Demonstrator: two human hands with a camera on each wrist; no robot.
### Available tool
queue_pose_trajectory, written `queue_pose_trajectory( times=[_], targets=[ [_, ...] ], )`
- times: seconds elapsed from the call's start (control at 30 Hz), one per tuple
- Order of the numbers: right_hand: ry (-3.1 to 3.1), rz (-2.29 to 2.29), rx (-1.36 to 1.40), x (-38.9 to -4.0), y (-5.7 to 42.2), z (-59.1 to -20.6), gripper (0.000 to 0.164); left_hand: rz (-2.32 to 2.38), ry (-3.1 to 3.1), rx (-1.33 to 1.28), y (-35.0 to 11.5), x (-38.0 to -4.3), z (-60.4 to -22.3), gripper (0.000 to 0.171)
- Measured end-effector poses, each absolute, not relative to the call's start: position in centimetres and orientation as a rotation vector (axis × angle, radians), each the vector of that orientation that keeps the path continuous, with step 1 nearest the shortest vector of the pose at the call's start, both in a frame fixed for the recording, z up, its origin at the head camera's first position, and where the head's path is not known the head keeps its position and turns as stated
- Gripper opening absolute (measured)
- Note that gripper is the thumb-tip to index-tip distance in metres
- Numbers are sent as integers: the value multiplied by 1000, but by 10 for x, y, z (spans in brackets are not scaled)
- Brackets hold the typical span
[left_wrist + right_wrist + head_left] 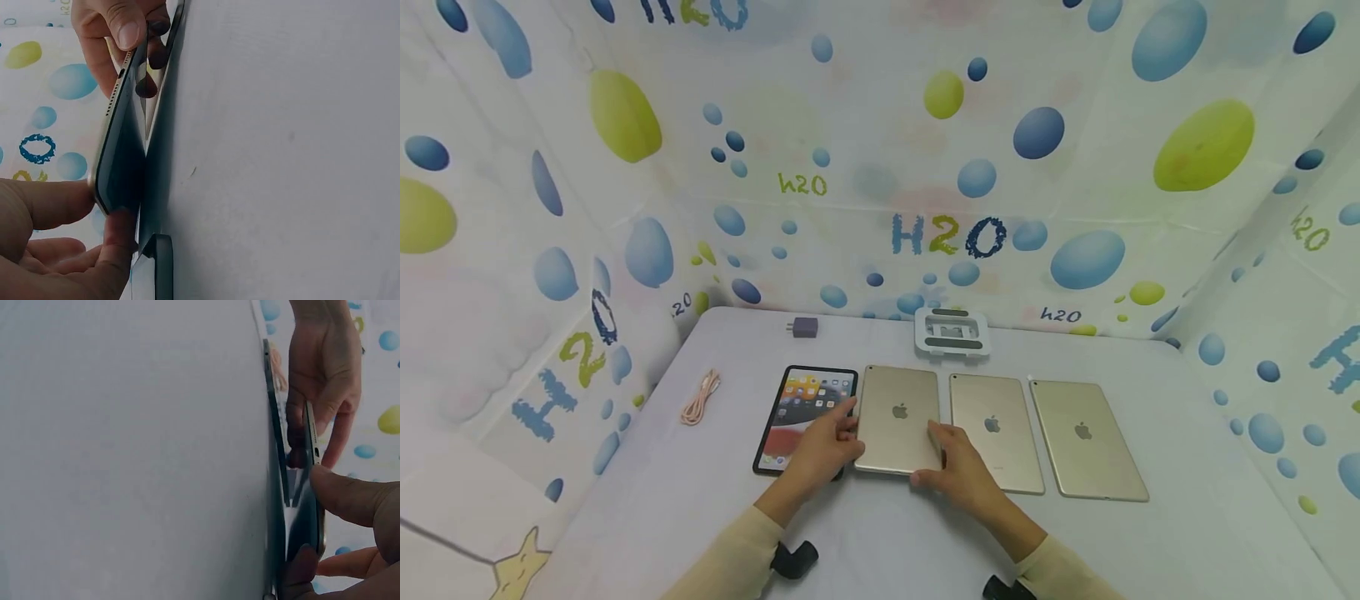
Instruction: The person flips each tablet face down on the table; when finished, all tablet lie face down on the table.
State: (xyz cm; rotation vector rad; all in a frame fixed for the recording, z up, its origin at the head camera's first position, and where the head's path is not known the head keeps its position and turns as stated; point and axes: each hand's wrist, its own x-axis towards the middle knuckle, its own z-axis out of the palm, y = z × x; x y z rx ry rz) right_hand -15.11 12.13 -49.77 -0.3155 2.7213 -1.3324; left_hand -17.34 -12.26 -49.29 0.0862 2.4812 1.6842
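A gold tablet (898, 437) with a dark apple mark on its back is gripped at both sides, screen facing down. My left hand (820, 454) pinches its left edge, thumb on the back and fingers underneath. On the opposite edge my right hand (958, 475) pinches it the same way. Both wrist views show the tablet (119, 150) raised a little off the white tabletop, with a gap below. Left of it lies a black-rimmed tablet (797, 417) with a lit screen, partly covered by my left hand. Another gold tablet (1000, 442) lies just right, partly behind my right hand.
Farther right lies one more gold tablet (1088, 446), back up. A folded grey-white stand (952, 343) sits at the back, a dark plug adapter (805, 327) at the back left, and a coiled pink cable (698, 400) at the left. Printed curtains (865, 108) surround the table.
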Motion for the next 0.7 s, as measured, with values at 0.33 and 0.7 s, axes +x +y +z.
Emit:
queue_pose_trajectory(
  times=[0.33,0.7],
  targets=[
    [2816,-1117,-347,-152,122,-494,82,1590,2495,133,-117,-171,-489,84],
    [2917,-945,-353,-151,122,-494,77,1449,2527,212,-111,-171,-489,80]
  ],
)
